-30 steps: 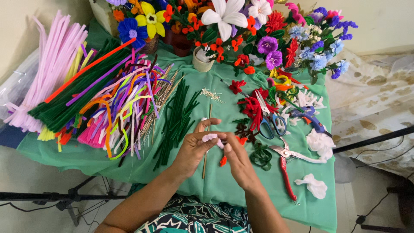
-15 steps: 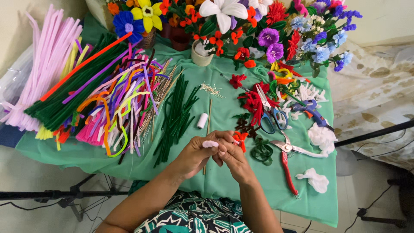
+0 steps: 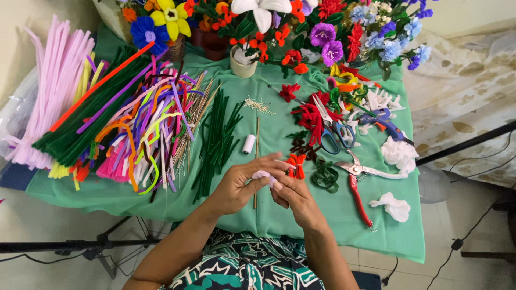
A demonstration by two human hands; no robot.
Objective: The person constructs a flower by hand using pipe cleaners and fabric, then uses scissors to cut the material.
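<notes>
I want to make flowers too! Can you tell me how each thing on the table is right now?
Left hand: pinching a small pale piece.
Right hand: fingers on the same pale piece.
Blue scissors: lying flat, blades closed.
Red pliers: lying flat, handles spread.
White spool: lying on its side.
Thin wooden stick: lying flat, partly under the hands.
Green stems: loose pile.

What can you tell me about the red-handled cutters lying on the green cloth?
The red-handled metal cutters lie flat on the green tablecloth, right of the person's hands. Their short silvery jaws point up and left, near a curled dark green pipe cleaner. One handle has a red grip running down toward the table's front edge; the other looks pale and stretches right toward a white fluffy piece. The handles are spread apart. No hand touches them; the right hand is the nearer one.
</notes>
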